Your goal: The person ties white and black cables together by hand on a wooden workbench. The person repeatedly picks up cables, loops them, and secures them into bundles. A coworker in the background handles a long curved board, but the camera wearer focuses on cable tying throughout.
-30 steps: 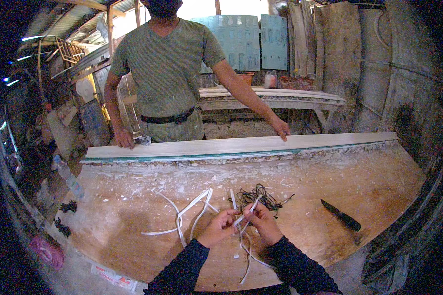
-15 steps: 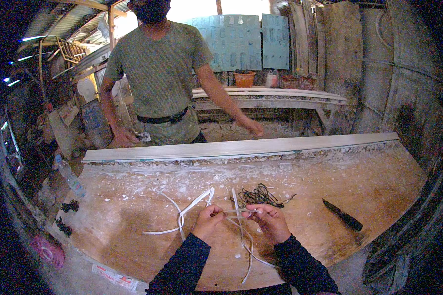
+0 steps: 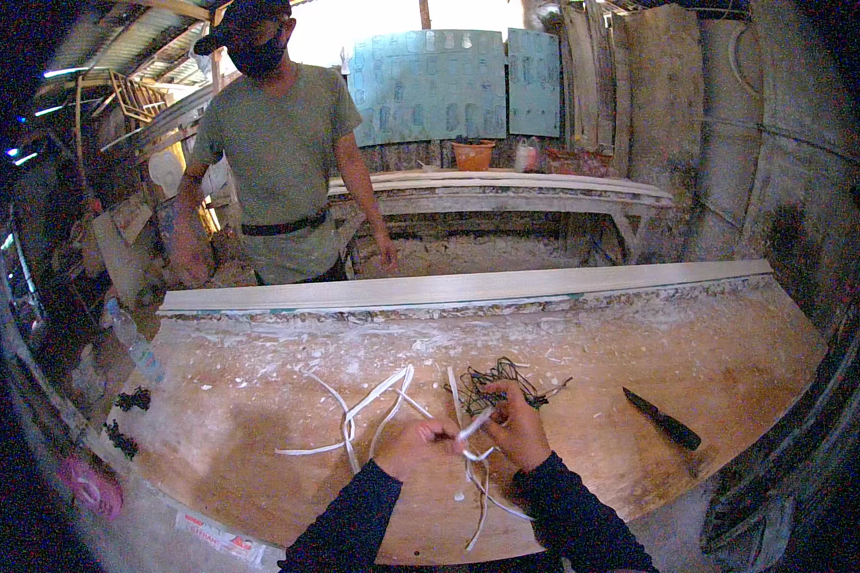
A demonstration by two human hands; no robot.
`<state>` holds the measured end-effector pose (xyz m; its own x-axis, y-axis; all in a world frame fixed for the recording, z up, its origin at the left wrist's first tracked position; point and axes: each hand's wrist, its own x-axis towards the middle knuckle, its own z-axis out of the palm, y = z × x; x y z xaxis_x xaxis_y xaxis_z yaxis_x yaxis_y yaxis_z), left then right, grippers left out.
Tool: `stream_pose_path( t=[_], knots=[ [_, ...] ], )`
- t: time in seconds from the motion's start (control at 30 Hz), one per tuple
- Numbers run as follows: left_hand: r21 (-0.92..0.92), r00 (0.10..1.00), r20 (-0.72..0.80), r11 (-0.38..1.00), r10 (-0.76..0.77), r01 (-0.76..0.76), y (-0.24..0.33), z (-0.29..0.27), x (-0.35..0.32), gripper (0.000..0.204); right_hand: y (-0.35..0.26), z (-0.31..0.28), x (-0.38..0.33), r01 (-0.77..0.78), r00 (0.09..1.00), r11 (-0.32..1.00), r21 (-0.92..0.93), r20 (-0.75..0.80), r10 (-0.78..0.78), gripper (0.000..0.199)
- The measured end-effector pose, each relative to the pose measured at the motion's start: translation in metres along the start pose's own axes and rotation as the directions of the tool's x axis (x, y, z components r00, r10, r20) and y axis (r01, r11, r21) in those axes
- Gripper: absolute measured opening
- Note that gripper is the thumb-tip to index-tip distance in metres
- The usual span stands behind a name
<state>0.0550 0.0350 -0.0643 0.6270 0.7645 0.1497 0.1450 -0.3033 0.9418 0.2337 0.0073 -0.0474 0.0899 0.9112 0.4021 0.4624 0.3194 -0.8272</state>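
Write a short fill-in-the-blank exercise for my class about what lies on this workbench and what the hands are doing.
1. Both hands, left hand and right hand, hold a ____ strip.
2. The knife lies to the person's ____.
3. A tangle of ____ wire lies beyond the right hand.

Missing words: white; right; black

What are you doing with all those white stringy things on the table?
Both hands meet over a dusty wooden workbench. The left hand and the right hand pinch a thin white strip between them. More loose white strips lie to the left, and a tangle of dark wire sits just beyond the fingers. A dark knife lies untouched on the right. Another person in a grey-green shirt stands behind a long pale plank, touching nothing on the bench.
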Motion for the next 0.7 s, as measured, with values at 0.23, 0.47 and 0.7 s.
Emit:
stream_pose_path(
  t=[0.23,0.47,0.7],
  knots=[
    [-0.158,0.975,0.22,0.987,0.029,0.007,-0.004,0.012,-0.001,0.016,-0.014,-0.013,0.003,-0.041,0.984,0.971,0.236,-0.159,0.08,0.019],
    [-0.078,0.959,-0.265,0.993,-0.102,0.084,-0.005,-0.005,0.004,0.011,0.024,-0.01,0.012,0.071,0.96,0.98,-0.188,-0.253,-0.118,0.005],
    [-0.312,0.764,-0.622,0.949,-0.173,-0.04,-0.031,-0.022,0.014,0.01,0.016,0.0,0.0,-0.071,0.984,0.928,0.366,0.176,0.006,0.009]
  ],
)
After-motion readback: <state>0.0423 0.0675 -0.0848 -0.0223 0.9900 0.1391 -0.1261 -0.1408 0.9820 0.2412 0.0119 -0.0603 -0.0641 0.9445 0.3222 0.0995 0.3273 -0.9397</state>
